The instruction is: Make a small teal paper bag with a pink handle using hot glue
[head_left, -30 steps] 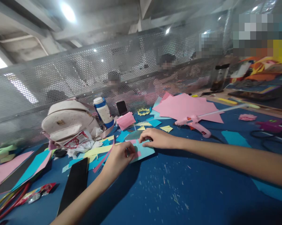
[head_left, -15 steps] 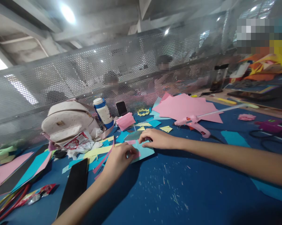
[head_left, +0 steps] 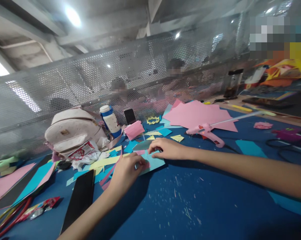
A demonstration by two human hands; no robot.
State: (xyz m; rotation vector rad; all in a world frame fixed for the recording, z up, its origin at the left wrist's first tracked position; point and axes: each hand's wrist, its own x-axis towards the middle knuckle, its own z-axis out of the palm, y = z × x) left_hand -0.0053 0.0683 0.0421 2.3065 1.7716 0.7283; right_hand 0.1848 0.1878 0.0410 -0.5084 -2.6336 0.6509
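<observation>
A light blue sheet of paper (head_left: 155,162) lies on the blue tabletop under both hands, with a small pink paper piece (head_left: 147,164) on its left part. My left hand (head_left: 129,166) has its fingers curled and pinched at the sheet's left side, by the pink piece. From the right, my right hand (head_left: 166,148) rests on the sheet's upper edge, its fingers bent and closed down on the paper. The fingertips of both hands are partly hidden. Just beyond lie scraps of blue and yellow paper (head_left: 177,137).
A pink glue gun (head_left: 207,130) with a long glue stick lies right of my right hand, before large pink paper (head_left: 195,115). A backpack (head_left: 70,130), a bottle (head_left: 110,120) and a phone (head_left: 77,196) are on the left. A perforated metal screen (head_left: 140,73) stands behind.
Both hands stay almost in place on the light blue paper. The view has shifted very slightly; nothing else has visibly moved.
</observation>
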